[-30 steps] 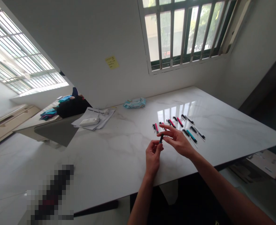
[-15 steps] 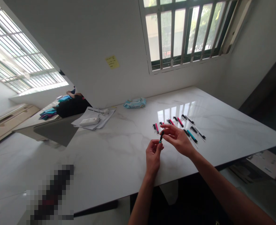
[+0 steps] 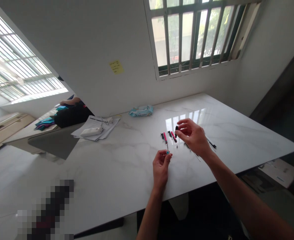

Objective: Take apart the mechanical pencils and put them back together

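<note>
My left hand (image 3: 161, 165) is closed round a teal pen barrel (image 3: 167, 152), of which only the end shows above my fingers. Farther back, my right hand (image 3: 194, 136) pinches a small black pen cap (image 3: 176, 128) above the white marble table (image 3: 127, 166). A row of red and black pens (image 3: 165, 137) lies on the table just behind my left hand. More pens (image 3: 212, 144) lie partly hidden under my right hand and wrist.
A pale blue wet-wipe pack (image 3: 141, 111) lies near the wall. Papers with a white device (image 3: 95, 128) sit at the back left. A yellow sticky note (image 3: 116, 67) hangs on the wall. A second desk with dark cloth (image 3: 70, 113) stands at the left.
My right hand has pulled the black cap off the pen and moved up and to the right, away from my left hand. The camera has tilted slightly.
</note>
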A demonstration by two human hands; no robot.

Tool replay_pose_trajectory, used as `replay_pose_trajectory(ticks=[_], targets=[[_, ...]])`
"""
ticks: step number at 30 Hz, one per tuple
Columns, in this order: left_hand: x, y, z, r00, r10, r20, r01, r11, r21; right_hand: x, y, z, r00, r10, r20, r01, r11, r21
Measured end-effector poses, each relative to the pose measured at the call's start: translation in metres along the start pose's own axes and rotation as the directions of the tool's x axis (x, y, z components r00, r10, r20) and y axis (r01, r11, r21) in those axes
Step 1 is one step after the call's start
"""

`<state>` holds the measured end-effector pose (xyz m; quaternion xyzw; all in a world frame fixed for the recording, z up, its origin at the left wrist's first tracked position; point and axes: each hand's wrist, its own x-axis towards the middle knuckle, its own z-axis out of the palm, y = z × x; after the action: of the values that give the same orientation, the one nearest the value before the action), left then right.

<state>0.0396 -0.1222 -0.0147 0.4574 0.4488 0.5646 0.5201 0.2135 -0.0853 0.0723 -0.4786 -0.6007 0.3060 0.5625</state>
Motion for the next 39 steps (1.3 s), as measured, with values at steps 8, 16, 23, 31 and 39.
replay_pose_trajectory(ticks=[8,16,23,31,39], targets=[[0.001,0.002,0.003,1.0,0.01,0.009,-0.01,1.0,0.013,-0.013,0.061,0.006,0.917,0.3,0.265,-0.033,0.716,-0.697],[-0.001,0.003,0.001,1.0,0.005,-0.007,-0.005,1.0,0.03,-0.003,0.071,0.017,0.902,0.354,0.249,-0.032,0.629,-0.777],[-0.001,0.003,0.002,1.0,0.008,0.01,-0.009,0.999,0.037,-0.008,0.063,0.009,0.927,0.299,0.228,-0.048,0.694,-0.718],[-0.004,0.003,0.003,0.996,0.083,0.031,-0.085,0.994,0.072,-0.041,0.007,0.007,0.907,0.173,0.385,-0.156,0.985,-0.074],[-0.011,0.0,0.002,0.989,0.087,0.119,-0.12,0.945,0.303,-0.042,0.022,0.011,0.944,0.206,0.257,-0.233,0.969,0.083]])
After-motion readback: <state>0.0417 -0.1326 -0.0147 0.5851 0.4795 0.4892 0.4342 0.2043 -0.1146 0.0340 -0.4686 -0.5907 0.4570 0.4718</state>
